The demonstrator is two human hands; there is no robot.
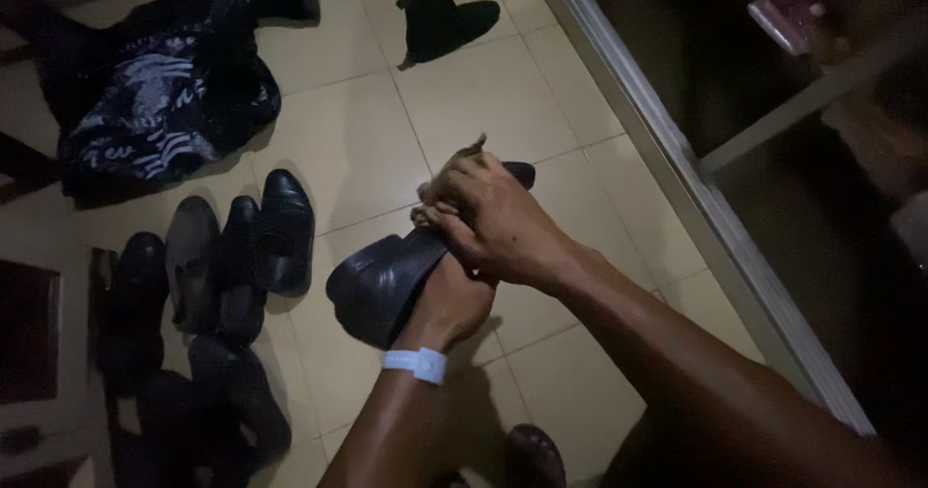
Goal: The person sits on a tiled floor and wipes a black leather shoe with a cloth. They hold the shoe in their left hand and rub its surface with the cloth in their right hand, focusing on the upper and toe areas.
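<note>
I hold a black leather shoe (379, 285) above the cream tiled floor, its heel toward the lower left and its toe (520, 172) poking out behind my knuckles. My left hand (449, 304), with a white band at the wrist (416, 364), grips the shoe from underneath. My right hand (488, 219) lies over the top of the shoe, its fingers closed on a small brownish cloth or brush (462, 159) that presses on the leather.
Several dark shoes (227, 256) stand in a row on the floor at left. A dark patterned bag (155, 92) lies at the upper left, a black ankle boot (443, 19) farther back. A metal sliding-door track (696, 198) runs along the right.
</note>
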